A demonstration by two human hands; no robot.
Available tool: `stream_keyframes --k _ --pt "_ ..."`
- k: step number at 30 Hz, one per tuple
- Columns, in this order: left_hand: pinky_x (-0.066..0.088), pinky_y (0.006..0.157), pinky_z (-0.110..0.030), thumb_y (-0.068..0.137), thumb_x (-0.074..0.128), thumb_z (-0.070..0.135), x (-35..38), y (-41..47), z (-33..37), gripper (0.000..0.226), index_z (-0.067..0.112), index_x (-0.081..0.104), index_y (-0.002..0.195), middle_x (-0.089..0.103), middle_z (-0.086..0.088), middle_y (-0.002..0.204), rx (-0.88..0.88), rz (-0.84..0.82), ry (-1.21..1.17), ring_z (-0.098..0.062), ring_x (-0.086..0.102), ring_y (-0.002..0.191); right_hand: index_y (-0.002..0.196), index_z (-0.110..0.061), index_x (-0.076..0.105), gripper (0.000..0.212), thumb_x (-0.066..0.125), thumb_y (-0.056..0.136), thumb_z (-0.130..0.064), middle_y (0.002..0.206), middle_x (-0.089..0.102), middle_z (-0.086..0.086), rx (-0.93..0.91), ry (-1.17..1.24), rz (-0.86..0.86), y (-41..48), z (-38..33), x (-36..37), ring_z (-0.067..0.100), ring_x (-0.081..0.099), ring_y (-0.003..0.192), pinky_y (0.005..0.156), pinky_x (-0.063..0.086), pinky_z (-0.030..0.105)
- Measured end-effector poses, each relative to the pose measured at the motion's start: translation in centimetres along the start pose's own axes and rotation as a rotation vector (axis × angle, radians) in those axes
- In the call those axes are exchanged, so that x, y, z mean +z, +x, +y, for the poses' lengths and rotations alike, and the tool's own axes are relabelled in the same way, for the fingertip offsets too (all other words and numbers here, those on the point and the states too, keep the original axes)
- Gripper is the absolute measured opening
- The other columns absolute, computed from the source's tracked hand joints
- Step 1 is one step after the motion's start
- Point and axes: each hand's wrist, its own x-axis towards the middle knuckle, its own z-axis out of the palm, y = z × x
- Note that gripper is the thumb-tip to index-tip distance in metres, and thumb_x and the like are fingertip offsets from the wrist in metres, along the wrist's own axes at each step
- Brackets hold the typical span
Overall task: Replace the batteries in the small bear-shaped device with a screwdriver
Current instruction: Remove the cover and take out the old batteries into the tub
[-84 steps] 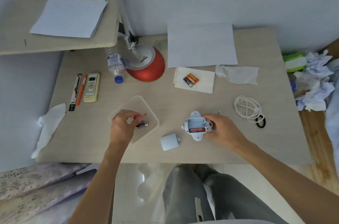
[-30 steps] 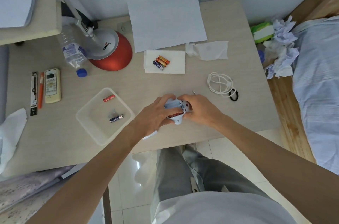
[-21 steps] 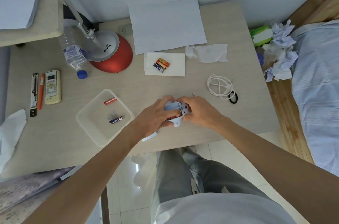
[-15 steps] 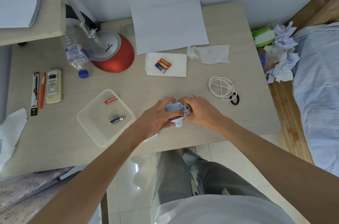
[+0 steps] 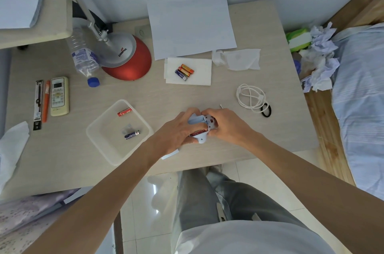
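Home bedroom, bed [image 5: 361, 95] beside desk [image 5: 187, 97], desk lamp [image 5: 124, 56]

A single wide-angle camera on the person's head looks steeply down and forward over the worktop [image 5: 270, 129], close enough that both forearms fill the lower frame. The wall lies along the top edge, a bed [image 5: 361, 95] at the right, the person's lap at the bottom.
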Motion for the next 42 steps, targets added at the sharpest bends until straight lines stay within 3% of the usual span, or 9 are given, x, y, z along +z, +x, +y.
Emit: stream_keyframes --k 9,13,17,24,37,42 --pt "0.063 0.079 -0.032 0.1 0.076 0.032 0.4 -0.8 0.0 0.045 0.037 0.056 0.14 0.028 0.006 0.159 -0.069 0.073 -0.147 -0.02 0.06 0.115 0.134 -0.024 0.064 0.059 0.089 0.08 -0.024 0.106 0.076 -0.004 -0.006 0.01 0.011 -0.2 0.0 -0.2 0.013 0.07 0.088 0.081 0.058 0.03" --pt "0.063 0.091 -0.037 0.101 0.075 0.036 1.2 -1.1 0.1 0.038 0.034 0.066 0.138 0.027 0.006 0.162 -0.102 0.133 -0.231 -0.018 0.057 0.123 0.134 -0.025 0.065 0.059 0.09 0.081 -0.025 0.105 0.076 -0.005 -0.004 0.025 0.016 -0.1 -0.2 -0.2 0.012 0.07 0.085 0.08 0.058 0.031" --pt "0.064 0.094 -0.039 0.102 0.075 0.033 1.9 -1.4 0.5 0.046 0.038 0.061 0.144 0.024 0.005 0.165 -0.125 0.147 -0.172 -0.021 0.052 0.134 0.135 -0.024 0.064 0.06 0.09 0.081 -0.024 0.107 0.076 -0.004 -0.002 0.018 0.009 -0.3 -0.1 -0.2 0.014 0.071 0.089 0.083 0.06 0.033" --pt "0.066 0.087 -0.041 0.101 0.076 0.028 1.5 -1.6 0.9 0.051 0.036 0.055 0.146 0.023 0.001 0.168 -0.104 0.131 -0.059 -0.026 0.055 0.133 0.132 -0.025 0.064 0.057 0.09 0.081 -0.03 0.103 0.075 -0.006 -0.014 0.025 0.008 -0.3 -0.2 -0.4 0.012 0.07 0.086 0.081 0.061 0.035" --pt "0.067 0.082 -0.045 0.102 0.065 0.041 0.4 -0.4 0.1 0.042 0.047 0.053 0.142 0.029 -0.002 0.165 0.003 0.037 0.106 -0.028 0.056 0.127 0.131 -0.022 0.065 0.054 0.087 0.082 -0.028 0.099 0.074 -0.004 -0.009 0.004 -0.01 -0.2 -0.5 -0.6 0.016 0.069 0.084 0.076 0.058 0.032" --pt "0.067 0.079 -0.043 0.098 0.077 0.035 0.3 0.0 0.3 0.051 0.045 0.048 0.138 0.03 -0.003 0.16 0.01 0.009 0.114 -0.027 0.057 0.123 0.129 -0.023 0.064 0.052 0.085 0.082 -0.021 0.096 0.073 -0.004 -0.016 0.001 -0.019 -0.2 -0.5 -0.6 0.016 0.067 0.081 0.073 0.055 0.031"
